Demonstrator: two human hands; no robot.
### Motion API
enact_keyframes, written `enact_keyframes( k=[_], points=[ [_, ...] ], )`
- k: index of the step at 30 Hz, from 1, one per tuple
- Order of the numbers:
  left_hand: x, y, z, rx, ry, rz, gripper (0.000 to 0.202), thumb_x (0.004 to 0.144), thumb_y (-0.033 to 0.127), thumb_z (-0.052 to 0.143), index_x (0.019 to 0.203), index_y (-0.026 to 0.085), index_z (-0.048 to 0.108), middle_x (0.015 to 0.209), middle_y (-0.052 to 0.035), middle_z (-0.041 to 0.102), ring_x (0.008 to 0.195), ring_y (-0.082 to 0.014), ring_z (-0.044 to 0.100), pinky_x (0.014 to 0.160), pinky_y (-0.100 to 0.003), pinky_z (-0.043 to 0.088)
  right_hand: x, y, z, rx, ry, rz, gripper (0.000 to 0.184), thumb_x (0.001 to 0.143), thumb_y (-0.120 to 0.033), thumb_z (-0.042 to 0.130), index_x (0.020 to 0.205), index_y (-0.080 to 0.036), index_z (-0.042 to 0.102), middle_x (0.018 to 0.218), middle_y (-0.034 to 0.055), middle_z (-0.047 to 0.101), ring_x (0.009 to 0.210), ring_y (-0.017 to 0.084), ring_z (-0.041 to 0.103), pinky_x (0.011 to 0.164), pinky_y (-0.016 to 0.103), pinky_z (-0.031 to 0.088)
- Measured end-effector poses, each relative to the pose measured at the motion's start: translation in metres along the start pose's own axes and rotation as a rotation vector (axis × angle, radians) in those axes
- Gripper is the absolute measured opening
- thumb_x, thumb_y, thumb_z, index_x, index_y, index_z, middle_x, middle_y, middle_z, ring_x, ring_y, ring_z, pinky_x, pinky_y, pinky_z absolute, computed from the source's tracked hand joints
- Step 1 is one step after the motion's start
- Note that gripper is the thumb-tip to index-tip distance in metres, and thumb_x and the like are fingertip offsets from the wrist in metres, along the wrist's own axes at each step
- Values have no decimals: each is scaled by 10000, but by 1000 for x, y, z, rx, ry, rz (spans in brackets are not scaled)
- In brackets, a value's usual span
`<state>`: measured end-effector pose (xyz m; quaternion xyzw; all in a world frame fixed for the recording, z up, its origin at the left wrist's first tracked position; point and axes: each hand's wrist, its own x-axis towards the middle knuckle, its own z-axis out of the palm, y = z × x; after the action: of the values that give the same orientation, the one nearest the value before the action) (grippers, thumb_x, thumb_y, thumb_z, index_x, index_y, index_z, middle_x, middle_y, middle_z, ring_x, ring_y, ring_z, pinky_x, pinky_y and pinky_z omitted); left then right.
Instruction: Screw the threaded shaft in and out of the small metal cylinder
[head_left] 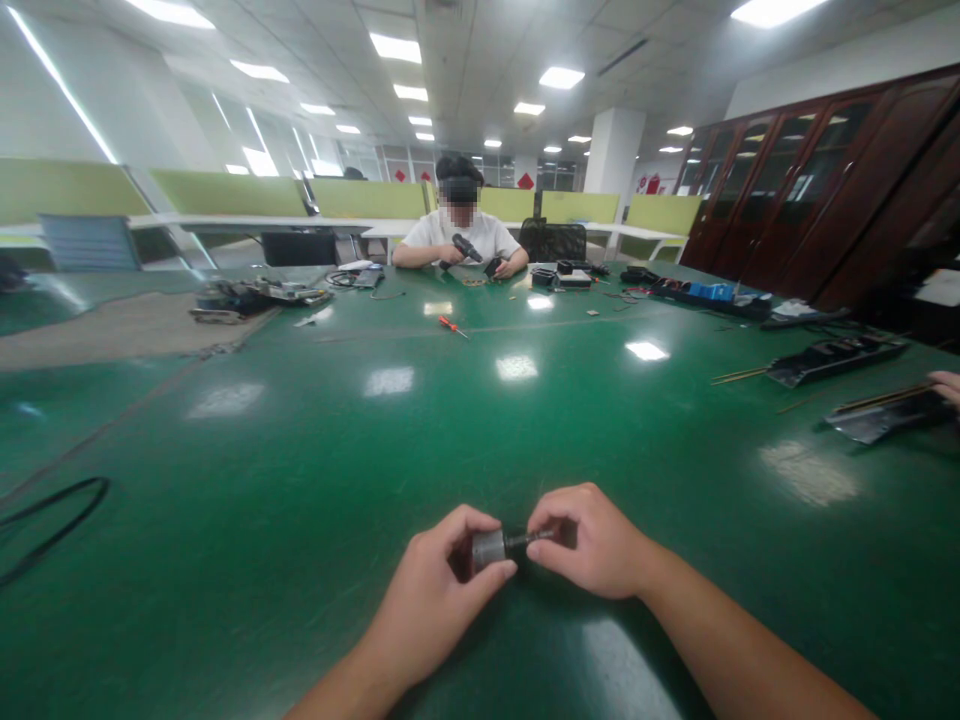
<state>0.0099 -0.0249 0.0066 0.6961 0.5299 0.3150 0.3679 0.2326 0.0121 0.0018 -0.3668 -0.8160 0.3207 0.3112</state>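
Note:
Low in the middle of the view, my left hand (435, 575) is closed round a small grey metal cylinder (489, 548) that looks like a motor. Its thumb and forefinger curl about the body, which lies on its side. A darker, narrower part (516, 542) extends to the right from the cylinder. At that side my right hand (596, 542) is closed in a pinch on a thin metal shaft (541, 536) in line with the dark part. Blur hides where the shaft joins. Both hands are just above or on the green table (315, 530); I cannot tell which.
Across the table a person (459, 225) holds a black power drill (465, 247). An orange-handled screwdriver (451, 326) lies midway. Dark metal housings (836, 358) are at right, near another person's hand (946, 384). A black cable (64, 495) loops at left; dismantled parts (255, 293) lie far left.

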Motion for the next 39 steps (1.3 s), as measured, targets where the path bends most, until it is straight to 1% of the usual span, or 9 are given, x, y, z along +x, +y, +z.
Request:
enact_keyframes(
  k=[10, 13, 28, 39],
  points=[
    [1, 3, 0, -30, 2, -10, 205, 802, 321, 708, 960, 214, 632, 824, 6, 678, 770, -206, 627, 702, -295, 436, -1, 2, 0, -7, 1, -9, 50, 802, -222, 690, 784, -176, 697, 685, -2, 654, 622, 131, 588, 603, 232, 412],
    [1, 4, 0, -29, 2, -32, 216, 792, 326, 711, 956, 209, 634, 813, 5, 676, 761, -208, 624, 694, -296, 431, 0, 2, 1, -4, 13, -9, 49, 801, -219, 690, 781, -174, 696, 671, -7, 647, 611, 127, 581, 596, 229, 407],
    [1, -2, 1, -34, 6, -31, 228, 799, 339, 720, 970, 214, 635, 821, 2, 683, 767, -216, 633, 691, -298, 430, -2, 5, 1, -8, 17, -17, 30, 790, -206, 699, 784, -177, 693, 669, -12, 644, 609, 123, 580, 604, 226, 407],
    [2, 5, -1, -47, 27, -56, 233, 777, 359, 711, 940, 208, 641, 806, -4, 679, 755, -221, 628, 681, -299, 429, -1, 2, 0, -5, 44, -16, 39, 795, -209, 694, 772, -177, 691, 660, -12, 643, 606, 123, 585, 601, 225, 409]
  ],
)
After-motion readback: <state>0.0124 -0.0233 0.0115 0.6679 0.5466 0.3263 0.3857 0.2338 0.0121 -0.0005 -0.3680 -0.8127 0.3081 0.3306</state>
